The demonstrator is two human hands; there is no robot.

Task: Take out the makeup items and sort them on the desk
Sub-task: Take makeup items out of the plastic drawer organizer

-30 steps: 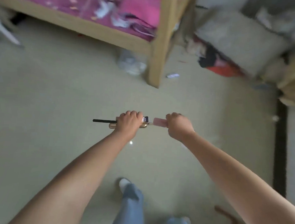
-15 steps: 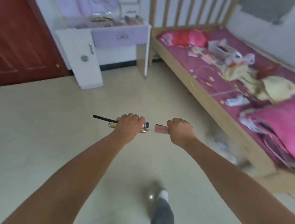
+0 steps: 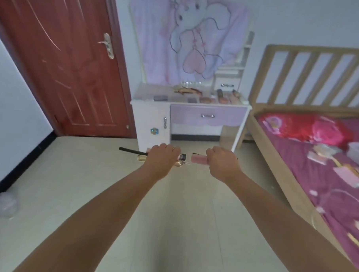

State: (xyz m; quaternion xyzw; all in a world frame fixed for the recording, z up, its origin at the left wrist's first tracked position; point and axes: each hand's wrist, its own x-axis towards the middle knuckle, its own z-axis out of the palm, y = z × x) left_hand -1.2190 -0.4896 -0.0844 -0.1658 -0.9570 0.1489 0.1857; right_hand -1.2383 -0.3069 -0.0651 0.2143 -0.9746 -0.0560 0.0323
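Carrying makeup toward desk (image 3: 189, 104) ahead. Left hand (image 3: 161, 158) wrapped round black pencil (image 3: 132, 151) & gold tube (image 3: 141, 158); right hand (image 3: 221, 163) clamped on pink tube (image 3: 199, 159). Keep grips firm, walk up close, then set each w/ like items already on top.

The room is lit evenly by soft, diffuse daylight; no single source is seen. Shadows are faint, with only a weak one under the desk (image 3: 189, 104). A pale sheen and thin glare streaks are seen on the door (image 3: 60, 65). The whole picture is slightly soft, and small items on the desk are smeared beyond telling. Straight lines are bowed by the wide lens: the door frame and the bed (image 3: 286, 161) lean outward near the edges. The forearms are stretched at the bottom.
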